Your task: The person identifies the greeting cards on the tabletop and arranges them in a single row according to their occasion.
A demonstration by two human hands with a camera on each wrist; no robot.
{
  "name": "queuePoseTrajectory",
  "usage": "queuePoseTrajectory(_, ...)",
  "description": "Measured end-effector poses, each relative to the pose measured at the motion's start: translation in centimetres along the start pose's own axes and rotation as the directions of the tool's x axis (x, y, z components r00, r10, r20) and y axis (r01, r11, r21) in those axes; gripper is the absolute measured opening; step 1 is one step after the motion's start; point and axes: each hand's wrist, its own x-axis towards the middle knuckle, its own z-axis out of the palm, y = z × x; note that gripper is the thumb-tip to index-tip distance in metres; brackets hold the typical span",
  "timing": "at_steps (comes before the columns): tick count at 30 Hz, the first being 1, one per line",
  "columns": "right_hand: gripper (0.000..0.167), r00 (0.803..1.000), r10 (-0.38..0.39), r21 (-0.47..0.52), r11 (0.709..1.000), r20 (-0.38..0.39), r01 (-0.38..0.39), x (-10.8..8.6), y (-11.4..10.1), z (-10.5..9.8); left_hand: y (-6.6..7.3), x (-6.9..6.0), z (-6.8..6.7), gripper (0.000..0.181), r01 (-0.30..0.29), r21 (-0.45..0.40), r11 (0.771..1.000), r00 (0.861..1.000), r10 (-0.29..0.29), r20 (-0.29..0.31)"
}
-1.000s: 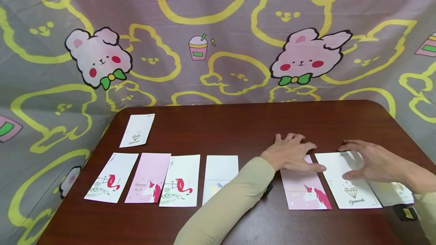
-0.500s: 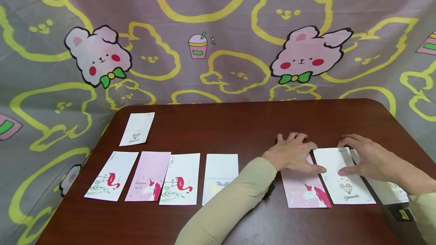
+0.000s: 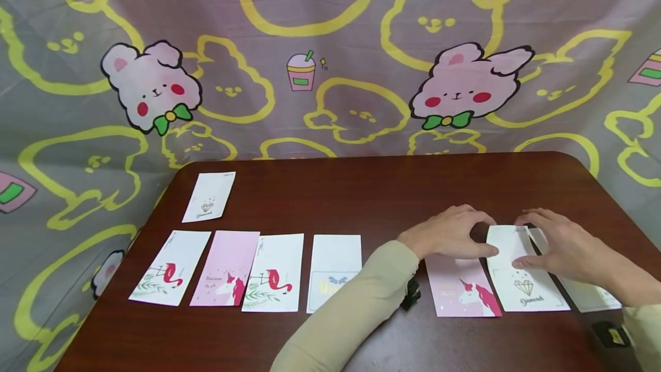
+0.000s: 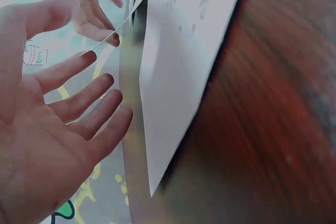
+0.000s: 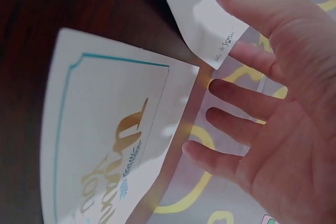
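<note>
Here my right hand (image 3: 570, 250) pinches the diamond card (image 3: 528, 274); my left hand (image 3: 454, 234), fingers spread, is at its edge.

The tabletop (image 3: 320, 202) looks like smooth, dark wood with a soft gloss, its pale sheen strongest toward the near edge. Toward its right edge, the diamond card (image 3: 527, 287) and the pink unicorn card (image 3: 451, 289) look like smooth, matt paper, while metallic-looking gold lettering (image 5: 139, 115) marks the paper thank-you card (image 5: 89, 98) nearest that edge. Beyond the far edge hangs matt, lightly creased printed cloth (image 3: 341, 53), and the left sleeve (image 3: 351, 312) by the near edge looks like matt cloth
</note>
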Motion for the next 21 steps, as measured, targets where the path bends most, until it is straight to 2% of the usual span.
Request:
queuePoseTrajectory(2,0.09,1.0,0.004,-0.003,1.0,-0.006,-0.004,-0.1,0.0,0.1,0.1,0.1,0.1,0.055,-0.011,-0.02,1.0,1.0,0.011,-0.005)
queuePoseTrajectory(6,0.09,1.0,0.007,-0.001,1.0,-0.024,-0.007,-0.2,0.1,0.2,0.5,0.3,0.3,0.055,-0.042,-0.125,0.991,0.999,0.041,-0.015)
queuePoseTrajectory(9,0.091,0.999,0.009,-0.003,1.0,-0.033,-0.009,-0.3,0.1,0.2,0.9,0.4,0.5,0.057,-0.037,-0.244,0.969,0.999,0.037,-0.002)
queuePoseTrajectory(13,0.093,0.999,0.021,-0.004,1.0,-0.027,-0.021,-0.4,0.1,0.2,1.3,0.4,0.7,0.058,-0.011,-0.308,0.951,1.0,0.011,-0.002)
queuePoseTrajectory(16,0.093,0.999,0.029,0.0,1.0,-0.023,-0.029,-0.5,0.1,0.3,1.5,0.2,0.9,0.055,0.012,-0.384,0.923,1.0,-0.018,-0.013)
queuePoseTrajectory(18,0.093,0.999,0.035,0.002,0.999,-0.024,-0.035,-0.5,0.1,0.3,1.8,0.1,1.1,0.053,0.036,-0.48,0.876,0.999,-0.05,-0.016)
queuePoseTrajectory(20,0.092,0.999,0.039,0.001,0.999,-0.027,-0.039,-0.6,0.1,0.4,2.0,-0.1,1.3,0.051,0.064,-0.602,0.796,0.996,-0.09,-0.013)
queuePoseTrajectory(21,0.091,0.999,0.037,0.0,0.999,-0.032,-0.037,-0.7,0.0,0.4,2.1,-0.1,1.4,0.051,0.07,-0.641,0.764,0.994,-0.105,-0.016)
